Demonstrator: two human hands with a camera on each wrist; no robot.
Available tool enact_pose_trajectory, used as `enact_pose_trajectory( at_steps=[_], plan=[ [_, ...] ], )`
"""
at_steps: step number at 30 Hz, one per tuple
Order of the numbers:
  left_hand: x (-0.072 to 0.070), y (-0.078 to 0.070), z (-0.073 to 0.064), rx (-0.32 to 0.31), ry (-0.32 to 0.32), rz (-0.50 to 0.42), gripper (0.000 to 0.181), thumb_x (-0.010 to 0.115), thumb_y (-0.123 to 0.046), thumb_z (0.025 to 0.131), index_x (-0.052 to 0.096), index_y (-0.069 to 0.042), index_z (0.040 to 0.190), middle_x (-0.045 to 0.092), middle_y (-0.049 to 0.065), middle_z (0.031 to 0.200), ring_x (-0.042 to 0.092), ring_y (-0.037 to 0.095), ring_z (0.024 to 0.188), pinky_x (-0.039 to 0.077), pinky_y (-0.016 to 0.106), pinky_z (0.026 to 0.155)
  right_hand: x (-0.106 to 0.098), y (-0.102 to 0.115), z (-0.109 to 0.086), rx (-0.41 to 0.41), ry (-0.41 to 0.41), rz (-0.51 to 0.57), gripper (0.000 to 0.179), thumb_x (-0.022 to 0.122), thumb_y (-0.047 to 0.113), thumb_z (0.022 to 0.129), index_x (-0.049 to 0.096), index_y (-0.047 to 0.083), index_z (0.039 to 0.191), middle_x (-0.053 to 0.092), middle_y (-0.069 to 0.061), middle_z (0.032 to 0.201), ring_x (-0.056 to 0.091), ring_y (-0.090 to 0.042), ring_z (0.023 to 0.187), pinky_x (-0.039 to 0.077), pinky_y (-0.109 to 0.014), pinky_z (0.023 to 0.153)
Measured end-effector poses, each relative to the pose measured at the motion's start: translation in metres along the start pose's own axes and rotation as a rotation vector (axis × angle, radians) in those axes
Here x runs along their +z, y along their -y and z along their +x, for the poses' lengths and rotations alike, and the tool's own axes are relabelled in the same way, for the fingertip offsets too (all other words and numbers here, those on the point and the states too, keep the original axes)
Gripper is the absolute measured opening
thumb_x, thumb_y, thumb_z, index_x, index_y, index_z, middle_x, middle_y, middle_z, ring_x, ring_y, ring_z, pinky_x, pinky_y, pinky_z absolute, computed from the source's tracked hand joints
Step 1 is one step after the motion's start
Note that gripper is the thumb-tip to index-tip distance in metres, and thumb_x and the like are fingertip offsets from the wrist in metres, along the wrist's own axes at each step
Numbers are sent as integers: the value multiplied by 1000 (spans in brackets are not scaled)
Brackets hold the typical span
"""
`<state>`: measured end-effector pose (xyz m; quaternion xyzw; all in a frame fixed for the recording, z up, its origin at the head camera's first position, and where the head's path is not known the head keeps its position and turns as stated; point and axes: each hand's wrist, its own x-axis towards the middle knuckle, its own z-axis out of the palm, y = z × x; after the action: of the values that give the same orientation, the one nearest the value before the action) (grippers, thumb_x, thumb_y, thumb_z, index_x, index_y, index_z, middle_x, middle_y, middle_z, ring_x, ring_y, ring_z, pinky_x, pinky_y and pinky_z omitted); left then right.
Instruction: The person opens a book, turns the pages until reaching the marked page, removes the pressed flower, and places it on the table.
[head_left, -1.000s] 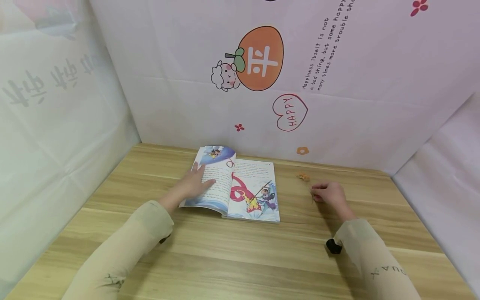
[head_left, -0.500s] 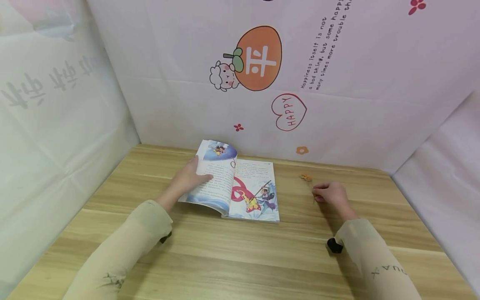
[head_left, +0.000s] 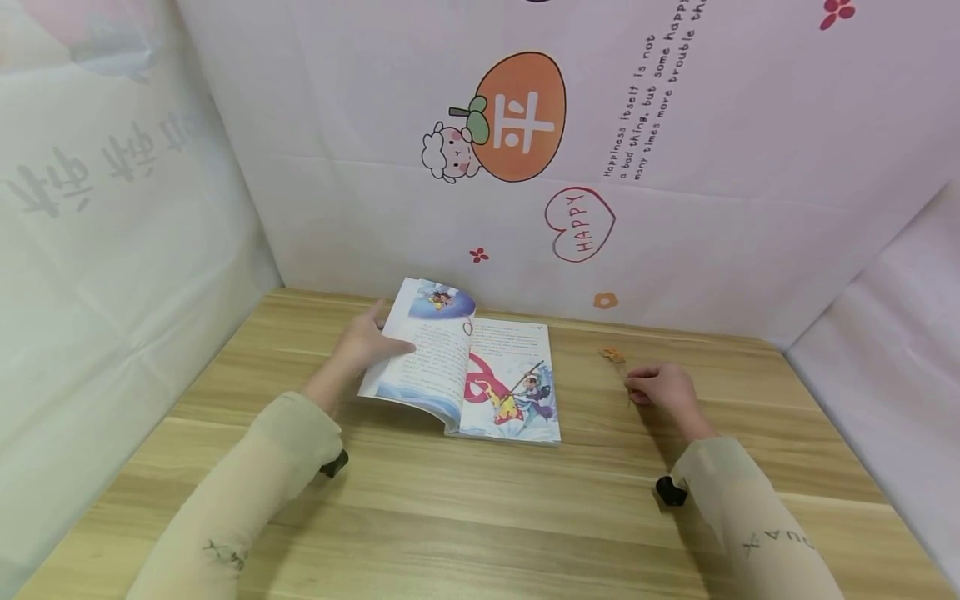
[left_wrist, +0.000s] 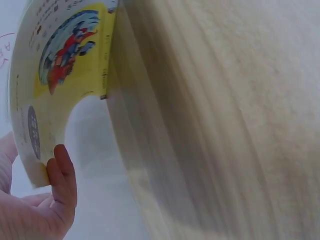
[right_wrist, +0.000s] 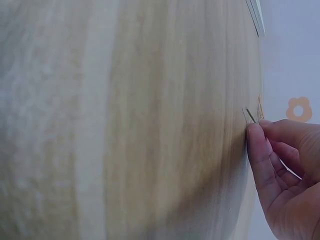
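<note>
An open picture book (head_left: 510,383) lies near the back of the table, its left half raised and curving. My left hand (head_left: 354,346) grips the outer edge of that half, thumb over the page. In the left wrist view, bent fingers (left_wrist: 62,175) wrap the yellow and white cover (left_wrist: 50,115) from behind. To the right of the book, my right hand (head_left: 663,390) pinches the thin stem of an orange dried flower (head_left: 612,355). Thumb and index finger meet at the stem (right_wrist: 251,115) in the right wrist view, with a thin clear edge beside it.
The wooden table (head_left: 480,517) carries the book and flower. White printed cloth (head_left: 337,208) rises right behind the table's back edge, and more cloth hangs at the left (head_left: 135,292) and right (head_left: 885,317).
My left hand has slid left off the page to its outer edge and now grips the book's left half, which has risen. The right hand has barely shifted; the flower shows slightly more to the right.
</note>
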<state>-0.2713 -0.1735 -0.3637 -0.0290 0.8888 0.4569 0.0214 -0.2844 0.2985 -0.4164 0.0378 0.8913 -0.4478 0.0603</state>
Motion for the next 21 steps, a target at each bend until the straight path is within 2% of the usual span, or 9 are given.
enact_pose_trajectory(
  at_steps=[3,7,11,15,21],
  plan=[
    [-1,-8,0,12,25,-42,106,81,-17,70,12,-9,150,52,19,127,60,29,92,52,35,75,0,1,-1,3,1,-2,32,61,8,89,60,-13,113,67,-19,93,66,-12,66,54,-27,62],
    [-5,-22,0,34,59,-88,100,78,-8,72,15,-7,149,52,20,126,58,31,96,51,36,80,1,2,-2,-6,5,-2,31,61,7,89,60,-14,113,68,-19,92,66,-12,66,54,-27,62],
    [-5,-34,0,13,115,-202,89,74,1,73,25,-7,147,48,20,133,59,33,99,53,35,75,1,2,-2,-21,-4,-32,31,62,8,89,61,-13,111,68,-17,90,66,-12,65,54,-26,61],
    [-1,-42,-2,-22,142,-305,72,69,4,77,37,-3,141,48,19,134,61,34,98,54,33,70,1,2,-2,-21,-15,-63,30,61,11,89,63,-11,110,69,-14,85,65,-12,64,54,-26,60],
    [12,-48,-3,-19,156,-446,55,63,2,84,43,4,135,52,20,129,61,31,99,53,32,74,1,7,-4,-17,-26,-114,34,56,17,92,63,-10,110,69,-11,77,64,-14,64,53,-26,60]
  ],
)
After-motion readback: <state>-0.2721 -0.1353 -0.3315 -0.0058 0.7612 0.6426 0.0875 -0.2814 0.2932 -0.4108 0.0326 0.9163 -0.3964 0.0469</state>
